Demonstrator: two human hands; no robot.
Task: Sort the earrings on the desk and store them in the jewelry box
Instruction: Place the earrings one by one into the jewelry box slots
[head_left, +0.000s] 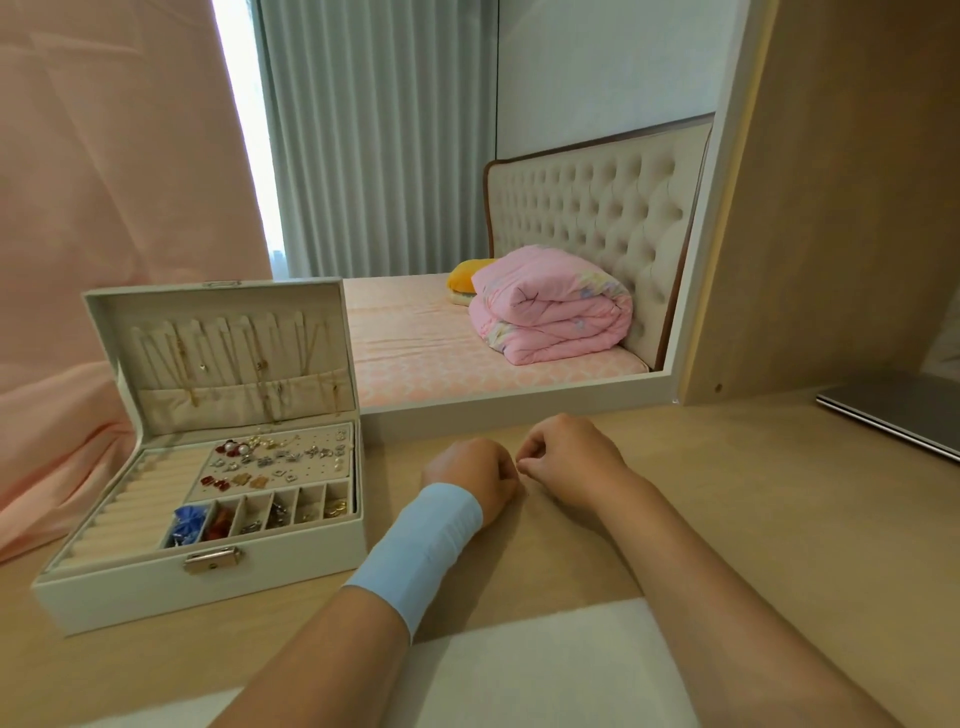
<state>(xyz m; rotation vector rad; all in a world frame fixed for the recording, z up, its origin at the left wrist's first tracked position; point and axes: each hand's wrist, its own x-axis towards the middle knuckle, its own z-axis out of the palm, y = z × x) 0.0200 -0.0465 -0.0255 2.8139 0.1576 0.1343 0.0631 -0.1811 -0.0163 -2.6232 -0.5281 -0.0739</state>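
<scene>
Both hands meet over the middle of the counter (727, 493), knuckles up and fingers curled under. The left hand (470, 475) wears a pale blue wristband (421, 545) and lies in a loose fist. The right hand (569, 460) sits just beside it, thumb and forefinger drawn together toward the left knuckles. Each grip is closed down, but whether either is clamped on an earring I cannot tell (anything between those fingertips is too small to make out).

The jewelry box (202, 582) stands open at the left of the counter, apart from the hands, with its metal clasp (213, 560) facing the person. Its raised lid (218, 332) carries thin gold necklaces (234, 358) hanging in a row. In the tray, earrings (270, 460) lie spread over a perforated panel: red pieces, pearls and silver ones. In front of the panel, a row of small compartments (260, 514) holds more pieces, with something blue in the leftmost. Cream ring rolls (130, 499) fill the tray's left side.

A white pad (519, 665) lies on the near edge under the forearms. A closed laptop (893, 410) rests at the far right. Behind the counter, a mirror (519, 208) reflects a bed, and pink cloth (104, 208) hangs at the left.
</scene>
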